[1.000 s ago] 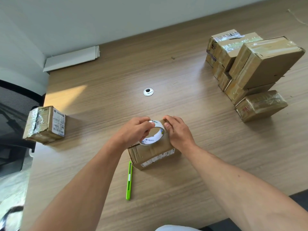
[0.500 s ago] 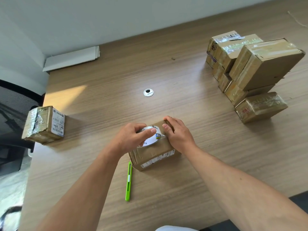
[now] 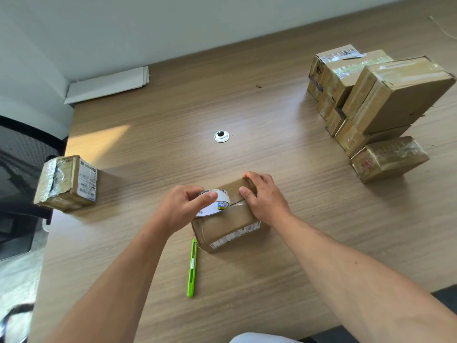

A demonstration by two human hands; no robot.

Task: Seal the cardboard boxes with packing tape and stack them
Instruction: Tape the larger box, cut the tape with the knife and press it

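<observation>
I log my left hand (image 3: 183, 206) pinching 1 tape (image 3: 213, 211) atop 1 box (image 3: 230, 225), toward the table's (image 3: 173, 115) near edge; right hand (image 3: 267, 201) grips it. 1 left box (image 3: 66, 184), left edge. 1 stack (image 3: 395, 95), far-right corner.

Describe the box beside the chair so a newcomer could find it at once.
Start at the wooden desk and follow its left edge to the black mesh chair. A small cardboard box sits there. Unlike the stacked boxes at far right and the middle box under the tape roll, it stands alone, untouched, a large white label on one side.
</observation>
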